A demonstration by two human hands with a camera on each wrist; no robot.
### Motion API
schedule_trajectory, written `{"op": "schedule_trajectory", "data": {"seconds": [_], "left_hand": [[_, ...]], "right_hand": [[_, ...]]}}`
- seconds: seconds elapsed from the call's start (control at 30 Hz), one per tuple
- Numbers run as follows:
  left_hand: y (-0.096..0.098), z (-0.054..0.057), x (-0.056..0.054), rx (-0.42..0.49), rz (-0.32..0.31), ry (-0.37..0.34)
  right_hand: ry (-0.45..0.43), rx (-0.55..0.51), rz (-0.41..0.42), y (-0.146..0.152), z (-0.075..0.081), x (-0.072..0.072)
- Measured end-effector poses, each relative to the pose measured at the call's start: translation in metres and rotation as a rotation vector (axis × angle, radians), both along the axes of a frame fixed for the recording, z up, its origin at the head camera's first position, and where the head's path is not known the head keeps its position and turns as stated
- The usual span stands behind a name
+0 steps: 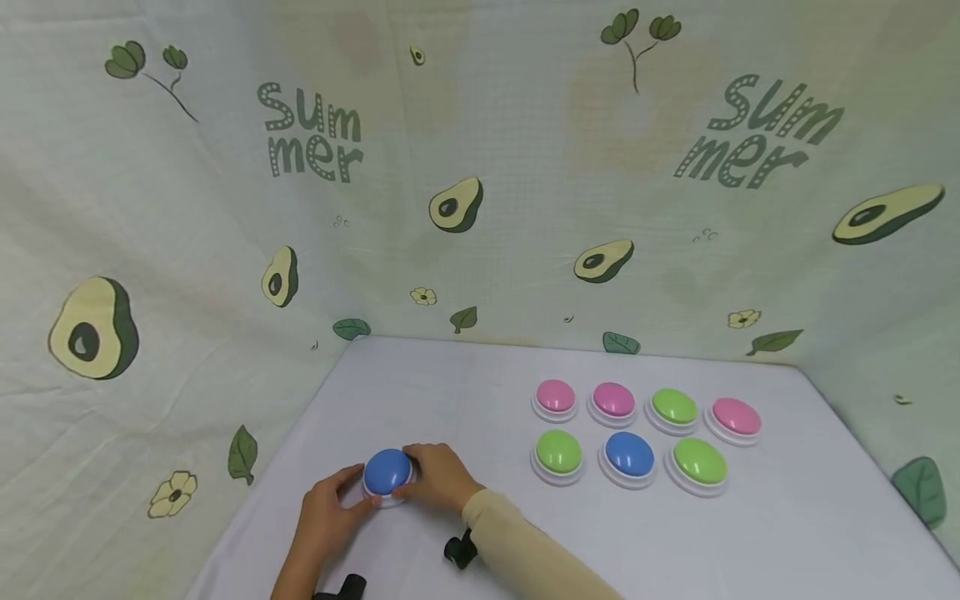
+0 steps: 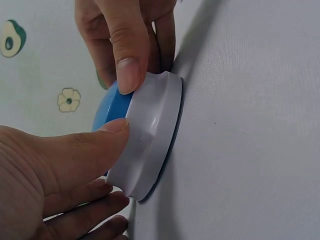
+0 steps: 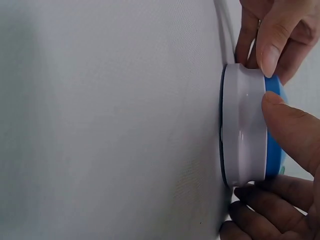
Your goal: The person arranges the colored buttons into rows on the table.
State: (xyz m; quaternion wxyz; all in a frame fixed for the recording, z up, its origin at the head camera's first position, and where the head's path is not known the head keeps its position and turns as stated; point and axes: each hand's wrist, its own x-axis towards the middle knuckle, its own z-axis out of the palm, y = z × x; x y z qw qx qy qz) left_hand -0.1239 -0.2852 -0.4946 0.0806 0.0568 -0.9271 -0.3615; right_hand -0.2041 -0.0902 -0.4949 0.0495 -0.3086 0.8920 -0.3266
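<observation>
A round push button [image 1: 387, 472] with a blue dome and a white base is at the left of the white table. My left hand [image 1: 327, 514] grips it from the left, thumb along the front edge and fingers round the side. From the right, my right hand [image 1: 444, 478] holds the same button between thumb and fingers. Seen from the left wrist, both thumbs press near the seam where the blue dome meets the white base [image 2: 152, 130]. In the right wrist view, the dark underside edge of the button [image 3: 245, 125] is right at the tabletop.
Several similar buttons stand in two rows on the right of the table [image 1: 480, 392]: pink ones [image 1: 556, 396], green ones [image 1: 558, 452] and another blue one [image 1: 630, 454]. A cloth printed with avocados [image 1: 455, 206] hangs behind and at the sides. Black wrist mounts [image 1: 461, 550] sit below the hands.
</observation>
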Motion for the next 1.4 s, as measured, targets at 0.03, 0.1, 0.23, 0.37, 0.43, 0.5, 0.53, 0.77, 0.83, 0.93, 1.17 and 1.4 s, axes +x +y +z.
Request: {"op": "schedule_trajectory", "data": {"seconds": [0.03, 0.1, 0.23, 0.37, 0.43, 0.5, 0.53, 0.77, 0.83, 0.93, 1.17, 1.4], "left_hand": [[0.001, 0.0, 0.0, 0.0, -0.001, -0.001], [0.002, 0.001, -0.001, 0.002, 0.0, -0.009], [0.006, 0.002, -0.002, 0.002, 0.016, -0.036], [0.009, 0.003, -0.002, 0.005, 0.031, -0.043], [0.01, 0.003, -0.002, 0.007, 0.037, -0.042], [0.012, 0.001, -0.003, 0.011, 0.041, -0.038], [0.013, 0.001, -0.004, 0.015, 0.042, -0.036], [0.026, 0.002, -0.01, 0.046, 0.025, 0.006], [0.031, 0.005, -0.012, 0.068, 0.014, 0.022], [0.041, 0.01, -0.016, 0.096, -0.006, 0.052], [0.071, 0.014, -0.026, 0.139, -0.029, 0.096], [0.108, 0.014, -0.036, 0.221, -0.083, 0.16]], "right_hand": [[0.006, -0.004, -0.003, 0.0, -0.001, 0.0], [0.017, -0.011, -0.007, 0.0, -0.002, 0.001], [0.006, -0.035, -0.021, 0.001, -0.003, 0.002], [-0.027, -0.062, -0.04, 0.003, -0.002, 0.003], [-0.038, -0.076, -0.047, 0.004, -0.002, 0.004], [-0.049, -0.09, -0.056, 0.006, -0.003, 0.004], [-0.052, -0.1, -0.06, 0.007, -0.003, 0.004], [-0.071, -0.185, -0.094, 0.017, -0.006, 0.001], [-0.076, -0.219, -0.102, 0.023, -0.004, 0.0], [-0.072, -0.268, -0.112, 0.032, -0.002, -0.001], [-0.086, -0.374, -0.138, 0.062, 0.005, -0.002], [-0.072, -0.436, -0.166, 0.102, 0.011, 0.001]]}}
